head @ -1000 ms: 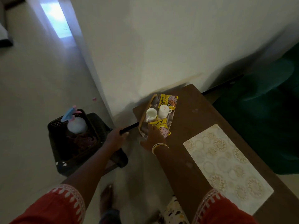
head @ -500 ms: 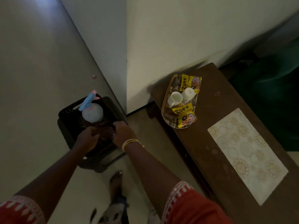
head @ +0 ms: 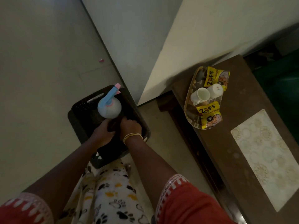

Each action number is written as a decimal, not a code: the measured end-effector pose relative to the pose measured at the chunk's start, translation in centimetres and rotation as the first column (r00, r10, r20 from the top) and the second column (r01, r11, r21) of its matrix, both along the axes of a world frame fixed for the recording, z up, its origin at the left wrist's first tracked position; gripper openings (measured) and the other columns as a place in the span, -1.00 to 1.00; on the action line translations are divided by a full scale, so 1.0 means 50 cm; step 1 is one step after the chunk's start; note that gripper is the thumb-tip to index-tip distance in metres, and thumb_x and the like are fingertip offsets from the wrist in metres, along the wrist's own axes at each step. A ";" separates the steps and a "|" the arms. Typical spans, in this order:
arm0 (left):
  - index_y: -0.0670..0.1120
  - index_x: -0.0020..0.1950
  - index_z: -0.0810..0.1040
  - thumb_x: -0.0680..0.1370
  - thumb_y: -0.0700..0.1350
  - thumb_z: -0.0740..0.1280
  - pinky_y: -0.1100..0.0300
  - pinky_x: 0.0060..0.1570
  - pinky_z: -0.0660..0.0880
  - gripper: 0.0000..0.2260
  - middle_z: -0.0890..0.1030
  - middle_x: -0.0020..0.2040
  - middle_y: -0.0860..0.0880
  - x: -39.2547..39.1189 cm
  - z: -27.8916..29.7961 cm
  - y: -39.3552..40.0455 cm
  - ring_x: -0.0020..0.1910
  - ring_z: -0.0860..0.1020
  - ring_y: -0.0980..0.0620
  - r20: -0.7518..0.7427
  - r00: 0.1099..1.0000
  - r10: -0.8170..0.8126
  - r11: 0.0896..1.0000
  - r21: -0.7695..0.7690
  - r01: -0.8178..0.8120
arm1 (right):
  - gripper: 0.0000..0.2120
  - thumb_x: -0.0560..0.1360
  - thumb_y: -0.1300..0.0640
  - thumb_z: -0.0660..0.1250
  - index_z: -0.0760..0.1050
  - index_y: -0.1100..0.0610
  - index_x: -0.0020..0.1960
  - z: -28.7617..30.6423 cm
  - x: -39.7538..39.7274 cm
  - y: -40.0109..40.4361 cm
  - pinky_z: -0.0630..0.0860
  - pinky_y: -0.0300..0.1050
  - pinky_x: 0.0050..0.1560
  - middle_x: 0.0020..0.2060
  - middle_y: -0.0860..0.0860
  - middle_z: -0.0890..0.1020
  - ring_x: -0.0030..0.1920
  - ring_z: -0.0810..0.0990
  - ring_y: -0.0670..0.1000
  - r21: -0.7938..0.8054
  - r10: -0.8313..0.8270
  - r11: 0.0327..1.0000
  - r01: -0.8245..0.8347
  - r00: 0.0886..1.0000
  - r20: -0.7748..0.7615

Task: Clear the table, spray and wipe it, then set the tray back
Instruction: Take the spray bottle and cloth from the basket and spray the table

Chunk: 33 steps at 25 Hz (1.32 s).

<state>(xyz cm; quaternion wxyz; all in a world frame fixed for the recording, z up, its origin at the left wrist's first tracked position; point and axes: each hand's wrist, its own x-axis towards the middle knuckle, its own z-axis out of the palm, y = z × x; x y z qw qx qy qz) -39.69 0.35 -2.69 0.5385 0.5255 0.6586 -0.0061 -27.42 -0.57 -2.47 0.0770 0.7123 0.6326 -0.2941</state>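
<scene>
A black basket (head: 80,109) stands on the floor left of the brown table (head: 239,97). In it stands a white spray bottle (head: 109,106) with a blue and pink head. Just in front of the bottle, my left hand (head: 103,132) and my right hand (head: 130,126) both grip a dark cloth (head: 114,125) inside the basket. A clear tray (head: 188,101) sits at the table's near end against the wall, holding two white cups (head: 205,94) and two yellow snack packets (head: 209,115).
A pale patterned mat (head: 265,156) lies on the table to the right of the tray. A white wall corner juts out between basket and table. Dark green furniture is beyond the table at right. A small pink object (head: 101,60) lies on the floor.
My hands left the tray and the table edge and went down into the basket. Both now close tighter on the dark cloth, and the view has turned down over the basket.
</scene>
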 end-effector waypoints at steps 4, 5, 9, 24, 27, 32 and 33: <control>-0.11 0.41 0.38 0.46 -0.24 0.41 0.03 0.21 0.48 -0.47 0.50 0.27 -0.16 -0.009 0.059 0.023 0.26 0.50 -0.14 0.127 0.986 0.106 0.993 -0.068 -0.098 | -0.73 0.38 0.06 0.42 0.64 0.15 0.03 0.032 0.020 0.003 0.59 -0.03 -0.04 -0.10 0.13 0.68 -0.04 0.65 0.17 -0.157 -0.238 0.969 0.193 0.903 -0.357; -0.10 0.39 0.42 0.45 -0.20 0.44 -0.03 0.23 0.49 -0.49 0.52 0.24 -0.15 -0.015 0.079 0.034 0.24 0.51 -0.15 0.186 0.965 0.184 0.975 -0.158 -0.156 | -0.75 0.38 0.09 0.39 0.65 0.15 0.02 0.045 0.023 0.000 0.56 -0.09 -0.09 -0.14 0.11 0.68 -0.08 0.65 0.12 -0.224 -0.374 0.927 0.302 0.797 -0.475; -0.09 0.11 0.54 0.44 -0.03 0.44 -0.05 0.01 0.57 -0.71 0.60 0.07 -0.17 -0.031 0.121 0.065 0.02 0.60 -0.14 0.244 0.902 0.357 0.910 -0.309 -0.276 | -0.78 0.34 0.19 0.28 0.55 0.23 -0.05 0.095 0.005 0.024 0.45 -0.13 -0.14 -0.25 0.03 0.54 -0.16 0.54 0.05 -0.399 -0.643 0.740 0.541 0.396 -0.656; -0.13 0.12 0.58 0.18 0.12 0.63 -0.09 0.08 0.58 -0.38 0.68 0.04 -0.17 -0.099 0.126 0.026 0.02 0.66 -0.16 0.177 0.887 0.426 0.821 -0.488 -0.297 | -0.53 0.43 0.17 0.44 0.37 0.17 0.27 0.150 -0.017 0.110 0.53 -0.07 0.05 0.01 0.18 0.63 0.03 0.62 0.16 0.100 -0.387 0.803 0.588 0.641 -0.663; -0.07 -0.01 0.65 0.17 -0.05 0.64 -0.07 0.09 0.56 -0.57 0.65 0.05 -0.17 -0.065 0.193 0.016 0.04 0.62 -0.16 0.157 0.944 0.290 0.895 -0.395 -0.209 | -0.76 0.51 0.13 0.34 0.54 0.33 0.02 0.223 0.058 0.074 0.53 0.07 -0.11 -0.24 0.22 0.60 -0.20 0.58 0.21 0.012 -0.506 0.604 0.797 0.395 -0.767; -0.16 0.28 0.48 0.46 -0.18 0.43 -0.07 -0.06 0.56 -0.60 0.61 0.11 -0.22 0.089 0.354 0.004 0.02 0.60 -0.18 0.385 0.793 0.472 0.879 -0.279 -0.387 | -0.89 0.52 0.24 0.33 0.60 0.27 -0.05 0.383 0.230 -0.046 0.48 0.05 -0.04 -0.19 0.19 0.58 -0.13 0.54 0.15 -0.283 -0.561 0.761 0.584 0.372 -0.740; -0.18 0.31 0.47 0.50 -0.22 0.38 -0.07 -0.06 0.56 -0.62 0.60 0.13 -0.23 0.127 0.380 0.001 0.03 0.60 -0.19 0.447 0.760 0.471 0.880 -0.302 -0.367 | -0.84 0.52 0.28 0.32 0.60 0.29 0.06 0.407 0.253 -0.067 0.45 0.02 0.00 -0.13 0.20 0.57 -0.08 0.52 0.14 -0.283 -0.545 0.779 0.559 0.382 -0.747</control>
